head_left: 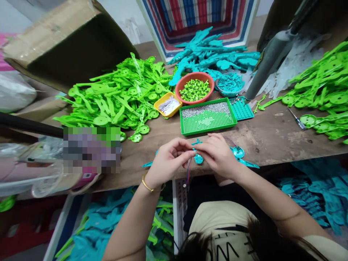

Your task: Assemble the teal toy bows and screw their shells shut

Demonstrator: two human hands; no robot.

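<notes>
My left hand (174,157), with a gold bangle at its wrist, is closed in a pinch on thin red and blue wires (188,174). The wires hang below the fingertips and end in a small shiny piece. My right hand (219,156) meets it fingertip to fingertip, its fingers pressed together; what they pinch is too small to make out. Just beyond and beneath the fingers lies a small turquoise plastic part (198,156). Beside my right hand rests a turquoise shell (238,152) with a wire on it. Another turquoise piece (147,164) shows left of my left hand.
A green tray (208,128) of small metal pieces stands ahead, near a yellow dish (174,113), an orange bowl (178,90) and a turquoise tray (246,113). Green parts (119,98) and turquoise parts (214,54) are heaped behind. A screwdriver (300,124) lies right. A grey post (268,65) rises nearby.
</notes>
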